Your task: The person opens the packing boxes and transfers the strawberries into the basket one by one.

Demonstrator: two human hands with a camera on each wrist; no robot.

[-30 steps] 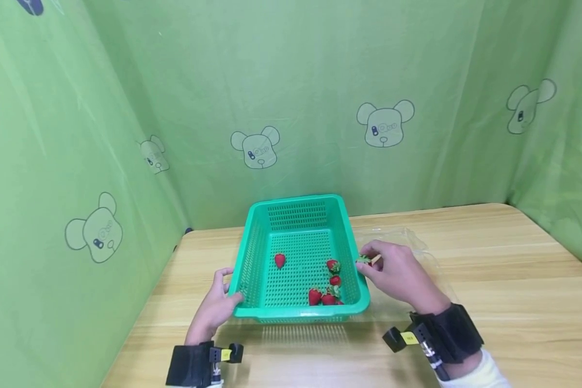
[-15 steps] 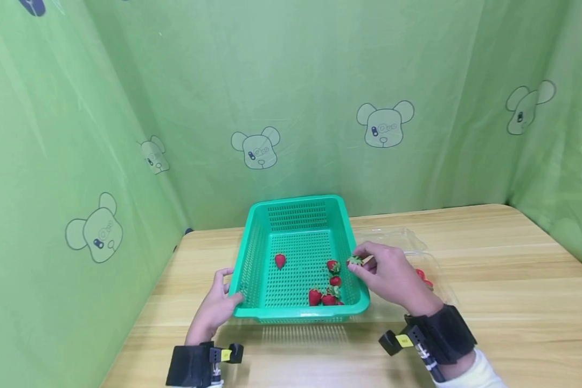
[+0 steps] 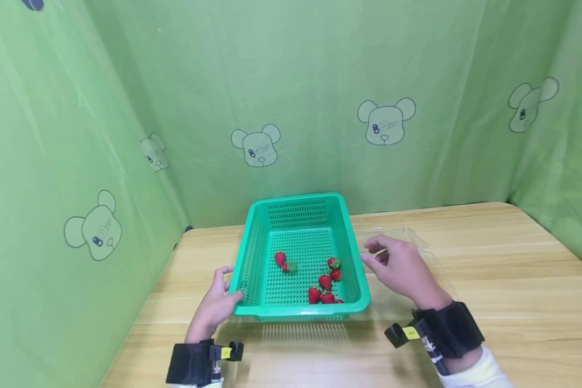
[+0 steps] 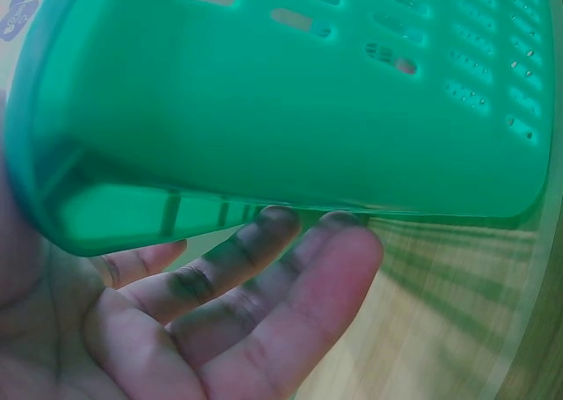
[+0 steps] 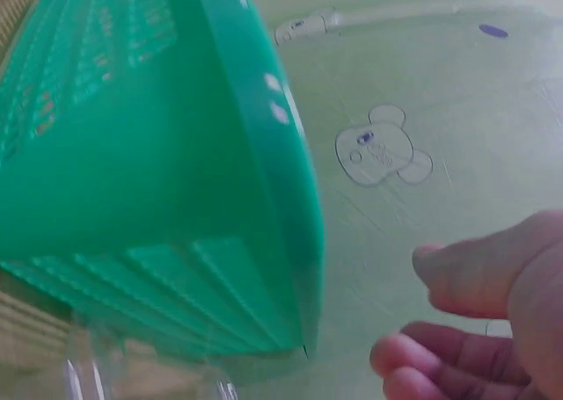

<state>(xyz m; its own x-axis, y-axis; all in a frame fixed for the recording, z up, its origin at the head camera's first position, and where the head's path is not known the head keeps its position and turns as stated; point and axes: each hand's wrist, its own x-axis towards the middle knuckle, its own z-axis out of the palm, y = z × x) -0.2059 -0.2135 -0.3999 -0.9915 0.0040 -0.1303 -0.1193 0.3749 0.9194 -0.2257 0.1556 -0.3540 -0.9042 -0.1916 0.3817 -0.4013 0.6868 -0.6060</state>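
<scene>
A green plastic basket (image 3: pixel 300 311) with slotted walls stands on the table, several red strawberries (image 3: pixel 325 282) lying on its floor. Most of them are toward the near right; two strawberries (image 3: pixel 282 261) sit left of centre. My left hand (image 3: pixel 218 302) grips the basket's near left corner, thumb over the rim and fingers outside against the wall, as the left wrist view shows. Just beyond the right rim is my right hand (image 3: pixel 400 269), thumb and fingers apart with nothing between them; in the right wrist view it hangs apart from the basket wall.
A clear plastic container (image 3: pixel 436 261) lies right of the basket, partly hidden under my right hand and forearm. Green curtains (image 3: pixel 315 108) with bear-head prints hang behind the wooden table (image 3: pixel 514 269) and on both sides.
My right hand reached left over the basket rim, let go of a strawberry inside and drew back right. Strawberries near the basket's middle and right have shifted. The left hand stayed put.
</scene>
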